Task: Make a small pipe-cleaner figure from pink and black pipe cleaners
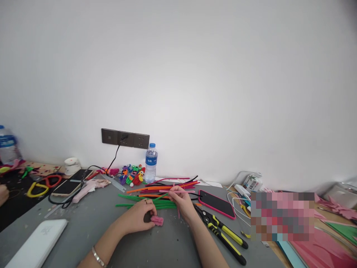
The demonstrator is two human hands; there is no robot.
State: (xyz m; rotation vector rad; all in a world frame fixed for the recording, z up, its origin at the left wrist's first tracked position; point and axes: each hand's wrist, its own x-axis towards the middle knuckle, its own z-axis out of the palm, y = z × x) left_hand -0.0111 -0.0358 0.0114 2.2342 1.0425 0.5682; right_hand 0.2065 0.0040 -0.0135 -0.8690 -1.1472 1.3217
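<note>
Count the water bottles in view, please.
2. One bottle stands beside the small colourful figures; another bottle is at the far left. Others may be hidden.

Head-worn view, facing wall [195, 93], tabletop [156, 249] below

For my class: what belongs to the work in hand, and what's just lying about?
Belonging, seemingly: pink bundle in left hand, pink strips in right hand, green strips nearby.

Lying about, seemingly: pink-edged phone, bottle near the sockets.
</note>
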